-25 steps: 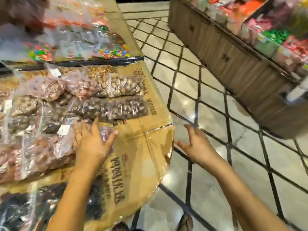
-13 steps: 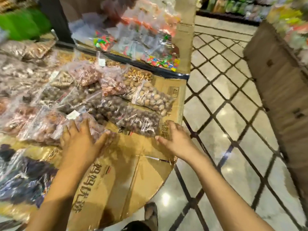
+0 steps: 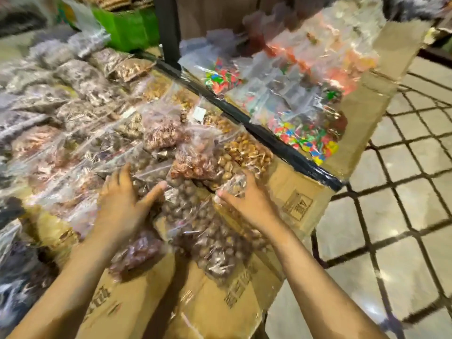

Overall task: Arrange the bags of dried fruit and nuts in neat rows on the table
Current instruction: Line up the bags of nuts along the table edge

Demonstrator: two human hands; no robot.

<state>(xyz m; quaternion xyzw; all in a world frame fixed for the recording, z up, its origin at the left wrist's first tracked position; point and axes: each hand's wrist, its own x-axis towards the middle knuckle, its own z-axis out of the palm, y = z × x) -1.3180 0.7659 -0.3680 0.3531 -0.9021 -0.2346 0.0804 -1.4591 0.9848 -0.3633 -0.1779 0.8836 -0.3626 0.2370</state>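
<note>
Several clear bags of nuts and dried fruit lie packed together on a cardboard-covered table (image 3: 300, 196). A long bag of round brown nuts (image 3: 195, 226) lies between my two hands. My left hand (image 3: 124, 204) rests flat, fingers spread, on the bags at its left side. On its right edge lies my right hand (image 3: 247, 201), fingers apart and pressing down. Beyond them sit a bag of reddish nuts (image 3: 195, 165) and a bag of golden nuts (image 3: 247, 150). A dark red bag (image 3: 137, 253) lies under my left wrist.
Bags of coloured candy (image 3: 303, 133) fill a second cardboard surface behind a black bar (image 3: 264, 135). A green box (image 3: 127, 33) and a dark post (image 3: 168, 30) stand at the back. Tiled floor (image 3: 396, 216) lies to the right of the table's edge.
My right hand has come from beside the table's edge onto the bags of nuts. My left hand slid forward and right. The view swung left and closer to the table.
</note>
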